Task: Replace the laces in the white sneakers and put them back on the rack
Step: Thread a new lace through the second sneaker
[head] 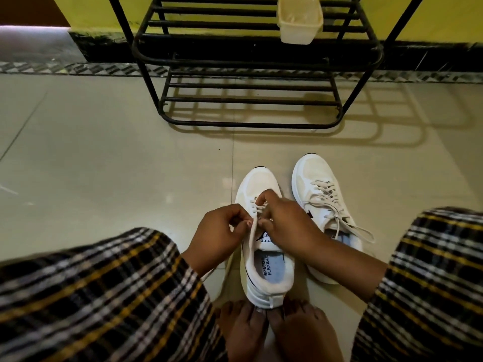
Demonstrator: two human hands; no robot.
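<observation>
A person's left hand (pixel 219 231) and right hand (pixel 285 220), each grip pinched on the soft, limp lace (pixel 257 205), work the near sneaker (pixel 264 270) on the floor (pixel 104 165); the laced sneaker (pixel 321 199) sits just right of the grip, the rack (pixel 251 64) beyond; light shoes, likely best lifted by the firmer heel collar

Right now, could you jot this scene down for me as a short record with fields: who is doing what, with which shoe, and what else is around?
left hand: pinches a lace at the near sneaker
right hand: fingers curled at the same shoe's eyelets
near sneaker: on the floor, partly laced, heel at the person's bare feet
far sneaker: to its right, laced through, lace ends loose
shoe rack: black metal, beyond the shoes, no shoes on it
plastic container: on an upper shelf of the rack
</observation>
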